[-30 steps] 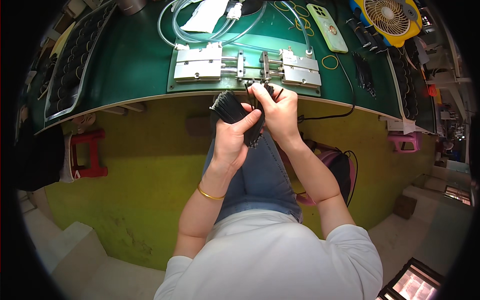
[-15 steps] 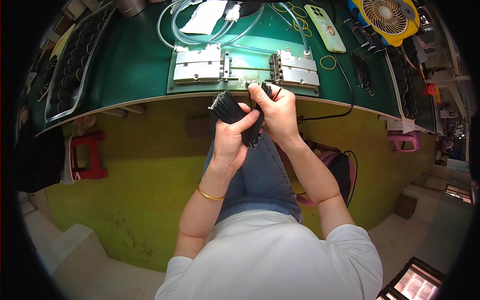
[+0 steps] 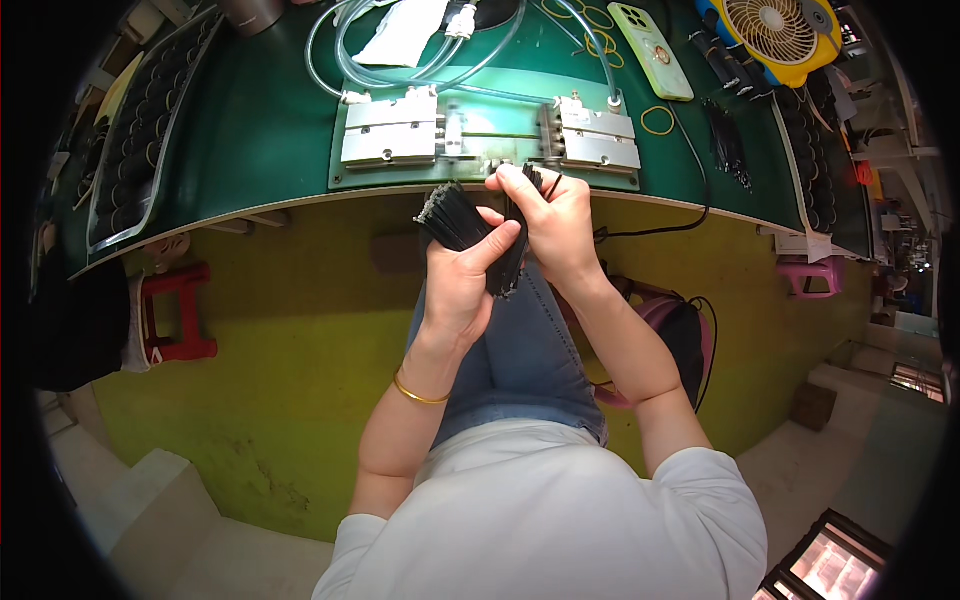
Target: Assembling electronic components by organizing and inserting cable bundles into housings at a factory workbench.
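My left hand (image 3: 461, 275) is closed round a thick bundle of thin black wires (image 3: 455, 218), whose pale tips fan out at its upper left. A second group of black wires (image 3: 511, 245) passes between both hands. My right hand (image 3: 560, 228) pinches at the top of that group with thumb and forefinger; exactly what lies between the fingertips is hidden. Those fingertips are at the front edge of a clamping fixture (image 3: 497, 140), between its left metal block (image 3: 388, 130) and right metal block (image 3: 598, 137). The fixture's inner jaws look smeared by motion.
Clear air hoses (image 3: 350, 60) loop behind the fixture on the green table (image 3: 255, 120). To the right are a phone (image 3: 648, 52), rubber bands (image 3: 658, 121), more black wires (image 3: 725, 145) and a yellow-blue fan (image 3: 780, 38). Trays of black bundles (image 3: 140, 150) flank the table.
The fixture's inner jaws, sharp before, are now blurred by movement. Both hands keep nearly the same place and grip on the black wires.
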Available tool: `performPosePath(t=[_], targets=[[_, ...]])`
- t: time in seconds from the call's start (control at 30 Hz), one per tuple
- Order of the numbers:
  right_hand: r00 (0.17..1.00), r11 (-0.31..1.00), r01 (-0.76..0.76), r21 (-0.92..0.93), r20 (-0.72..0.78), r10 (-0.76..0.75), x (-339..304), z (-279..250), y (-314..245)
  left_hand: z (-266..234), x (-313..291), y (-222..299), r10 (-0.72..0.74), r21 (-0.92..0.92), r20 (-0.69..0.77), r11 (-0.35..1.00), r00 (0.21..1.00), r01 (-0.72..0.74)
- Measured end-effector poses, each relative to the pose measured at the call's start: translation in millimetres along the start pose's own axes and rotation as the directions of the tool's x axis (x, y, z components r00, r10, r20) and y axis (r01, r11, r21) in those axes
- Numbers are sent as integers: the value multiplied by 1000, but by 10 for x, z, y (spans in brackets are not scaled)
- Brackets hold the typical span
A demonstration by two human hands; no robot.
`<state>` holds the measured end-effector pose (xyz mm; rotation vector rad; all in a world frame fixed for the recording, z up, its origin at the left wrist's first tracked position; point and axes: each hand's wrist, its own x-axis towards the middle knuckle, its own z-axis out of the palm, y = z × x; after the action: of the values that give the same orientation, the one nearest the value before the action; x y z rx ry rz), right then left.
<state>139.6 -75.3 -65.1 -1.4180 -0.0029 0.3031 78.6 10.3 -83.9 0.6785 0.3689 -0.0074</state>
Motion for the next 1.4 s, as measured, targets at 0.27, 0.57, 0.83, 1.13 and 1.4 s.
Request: performPosePath(t=[0.27,0.57,0.83,1.13,1.4], targets=[[997,997,-68,47,-33,70,-59,25,-81,45,-51,244,-116,-24,102,993,988,119],[998,991,57,-124,29,-54,-152,19,-105,-82,-69,283,-93,182,120,981,988,71],[989,984,143,-109,-24,-147,-120,63,-59,-68,-64,194,-58,88,106,995,993,48],[997,996,61,-68,-48,-64,-74,77,-62,-41,-26,159,-30,53,106,998,994,24],[999,999,41,-3,-16,-41,-25,24,-31,-23,5,143,-31,37,124,999,992,26]])
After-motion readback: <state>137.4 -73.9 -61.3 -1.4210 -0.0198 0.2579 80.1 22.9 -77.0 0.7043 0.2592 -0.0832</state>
